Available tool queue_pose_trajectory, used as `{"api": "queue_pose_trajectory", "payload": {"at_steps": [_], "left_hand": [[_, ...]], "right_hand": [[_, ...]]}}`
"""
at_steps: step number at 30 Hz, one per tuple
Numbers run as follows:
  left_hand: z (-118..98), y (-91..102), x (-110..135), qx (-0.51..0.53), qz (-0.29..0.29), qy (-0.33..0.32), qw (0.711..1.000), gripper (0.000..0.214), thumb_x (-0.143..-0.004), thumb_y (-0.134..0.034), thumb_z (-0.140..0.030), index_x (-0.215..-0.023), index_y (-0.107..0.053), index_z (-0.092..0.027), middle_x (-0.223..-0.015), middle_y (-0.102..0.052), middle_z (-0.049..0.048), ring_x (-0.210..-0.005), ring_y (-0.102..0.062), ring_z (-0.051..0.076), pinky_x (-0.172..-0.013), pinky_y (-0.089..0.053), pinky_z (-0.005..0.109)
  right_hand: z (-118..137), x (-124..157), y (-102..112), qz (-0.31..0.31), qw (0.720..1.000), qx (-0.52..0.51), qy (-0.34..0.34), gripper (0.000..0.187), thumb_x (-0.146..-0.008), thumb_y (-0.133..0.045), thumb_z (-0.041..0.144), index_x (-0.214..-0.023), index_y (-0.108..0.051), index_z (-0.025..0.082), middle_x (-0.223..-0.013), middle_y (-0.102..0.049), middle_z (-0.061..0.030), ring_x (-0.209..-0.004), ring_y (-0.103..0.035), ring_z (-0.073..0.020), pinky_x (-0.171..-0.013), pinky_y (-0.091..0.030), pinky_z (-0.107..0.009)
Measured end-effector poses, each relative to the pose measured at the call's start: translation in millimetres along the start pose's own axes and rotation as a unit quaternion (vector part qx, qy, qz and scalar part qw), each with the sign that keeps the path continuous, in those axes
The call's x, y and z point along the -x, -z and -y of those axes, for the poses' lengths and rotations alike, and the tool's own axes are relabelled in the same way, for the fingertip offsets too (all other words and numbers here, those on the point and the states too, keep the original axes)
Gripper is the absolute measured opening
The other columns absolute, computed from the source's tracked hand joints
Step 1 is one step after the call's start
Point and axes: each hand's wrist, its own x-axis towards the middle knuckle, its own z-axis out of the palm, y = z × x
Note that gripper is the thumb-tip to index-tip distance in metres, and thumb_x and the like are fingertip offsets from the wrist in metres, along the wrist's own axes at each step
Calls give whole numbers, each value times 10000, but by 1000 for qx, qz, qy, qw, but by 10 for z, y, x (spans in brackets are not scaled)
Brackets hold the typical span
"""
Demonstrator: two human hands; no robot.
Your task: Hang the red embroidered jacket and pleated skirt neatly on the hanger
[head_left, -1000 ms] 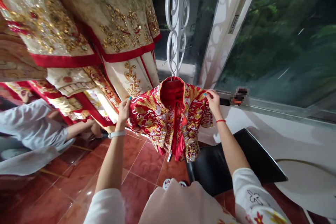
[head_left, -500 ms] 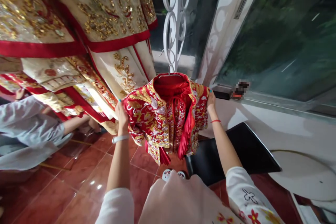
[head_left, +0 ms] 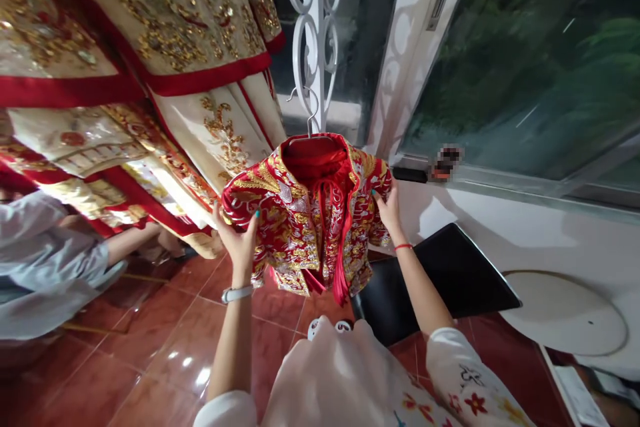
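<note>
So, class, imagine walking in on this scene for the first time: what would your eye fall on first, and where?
Probably the red-and-gold embroidered jacket, near the centre, between the left hand and the right hand. Next might come the cream garments with gold decoration and red hems, filling the upper left, then the white scrollwork rising behind the jacket.
</note>
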Motion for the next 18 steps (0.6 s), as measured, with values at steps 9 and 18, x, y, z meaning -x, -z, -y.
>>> {"api": "queue_pose_trajectory", "payload": {"at_steps": [9,18], "left_hand": [[530,-356,1242,-126,167,70,975,928,-684,-774,-603,-1358,-364,-114,-1135,-598,174,-909,-658,291,-768,-557,426],[318,-764,1417,-110,266,86,954,494,-865,-508,-222,-1341,-451,-102,-1067,-701,202,-935,-721,336,-795,-573,450]], "right_hand": [[-222,1482,-361,135,950,268,-85,443,-859,-618,554,-1056,-575,159,-1026,-693,-150,-974,-666,-304,-828,-524,-400],[211,1238,-569,328,872,358,-62,271,-942,-545,300,-870,-736,122,-798,-757,-170,-763,-733,-251,-698,-506,-304]]}}
